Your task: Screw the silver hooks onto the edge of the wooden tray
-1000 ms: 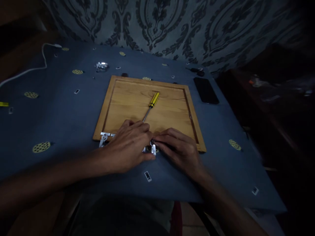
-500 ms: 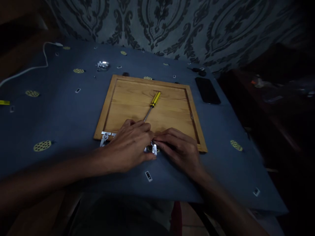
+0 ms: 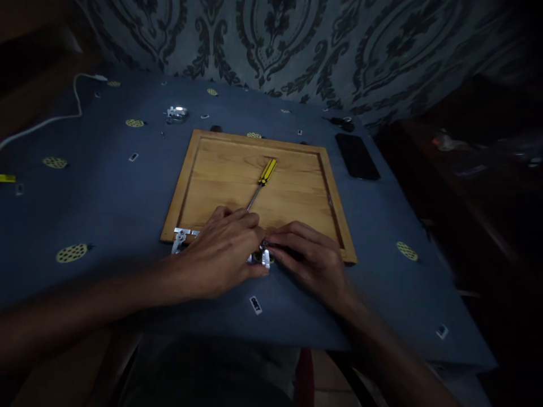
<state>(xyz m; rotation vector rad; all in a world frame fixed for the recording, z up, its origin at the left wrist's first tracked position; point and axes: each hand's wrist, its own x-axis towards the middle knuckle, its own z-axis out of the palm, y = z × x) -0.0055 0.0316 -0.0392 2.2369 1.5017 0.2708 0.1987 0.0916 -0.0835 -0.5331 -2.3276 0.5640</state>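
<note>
— Where is the metal hinge (image 3: 263,258)?
— At the wooden panel's (image 3: 220,169) six o'clock edge, at three o'clock of the left hand (image 3: 220,254), whose grip I cannot tell. The right hand (image 3: 309,257) pinches it from three o'clock.

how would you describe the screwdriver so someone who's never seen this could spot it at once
Start at the square wooden panel lying on the blue tablecloth. The screwdriver lies slantwise on the panel's middle. Its yellow-and-black handle sets it apart from the silver metal fittings at the near edge.
</note>
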